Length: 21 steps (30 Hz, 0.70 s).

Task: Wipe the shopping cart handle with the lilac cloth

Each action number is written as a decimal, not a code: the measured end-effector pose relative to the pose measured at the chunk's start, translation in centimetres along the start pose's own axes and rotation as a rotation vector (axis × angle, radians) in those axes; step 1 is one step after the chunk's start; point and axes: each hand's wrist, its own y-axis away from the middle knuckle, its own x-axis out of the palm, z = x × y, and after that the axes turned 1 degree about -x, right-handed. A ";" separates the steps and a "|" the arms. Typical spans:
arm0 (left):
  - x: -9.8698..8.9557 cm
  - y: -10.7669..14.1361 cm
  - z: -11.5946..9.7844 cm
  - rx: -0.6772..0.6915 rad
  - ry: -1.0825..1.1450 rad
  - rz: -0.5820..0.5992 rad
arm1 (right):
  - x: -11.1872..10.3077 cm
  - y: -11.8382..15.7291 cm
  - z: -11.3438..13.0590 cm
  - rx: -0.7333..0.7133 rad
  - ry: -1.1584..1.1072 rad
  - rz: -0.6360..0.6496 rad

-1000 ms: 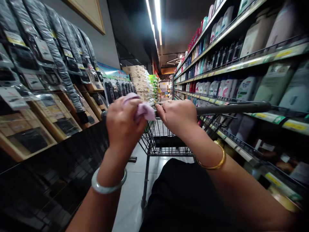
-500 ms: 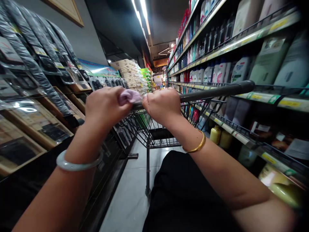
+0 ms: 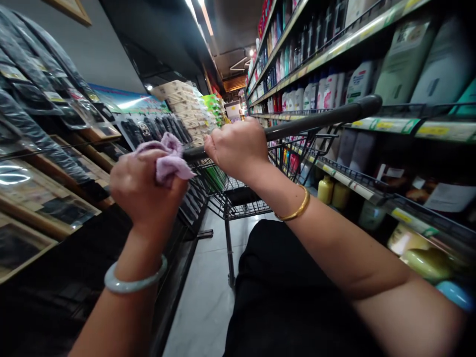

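A dark shopping cart stands before me, its handlebar (image 3: 316, 120) tilted across the view. My right hand (image 3: 238, 148) is closed around the bar near its middle; a gold bangle (image 3: 297, 207) circles that wrist. Further left, my left hand (image 3: 145, 186) is closed on a lilac cloth (image 3: 173, 161), which bunches out above and beside the fingers. The cloth lies at the bar's left part, and the hand hides that end of the bar. A pale bangle (image 3: 134, 282) sits on the left wrist. Below the bar shows the wire basket (image 3: 241, 210) of the cart.
Shelves (image 3: 394, 129) packed with bottles run along the right side. On the left hang packaged goods (image 3: 67, 106) above wooden-framed display trays (image 3: 55, 198). Stacked packs (image 3: 182, 106) stand farther up the aisle. Pale floor tiles (image 3: 201, 297) lie underneath.
My left hand has shifted left and down, and more of the lilac cloth now shows. My right hand stays on the handlebar. The view has turned slightly.
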 end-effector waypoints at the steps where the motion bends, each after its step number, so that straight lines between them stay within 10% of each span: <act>1: 0.1 0.3 -0.8 0.007 0.009 0.030 | 0.0 0.0 0.0 0.007 0.005 -0.001; 7: 2.4 -2.7 -2.2 -0.004 0.027 0.156 | 0.1 0.1 -0.4 -0.006 0.012 0.010; 13: 4.3 -5.3 0.5 -0.318 -0.033 0.088 | 0.1 0.0 -0.1 0.001 -0.001 0.022; 21: 1.7 -0.8 -5.5 -0.005 -0.157 -0.009 | -1.2 0.8 -0.8 0.000 0.026 -0.027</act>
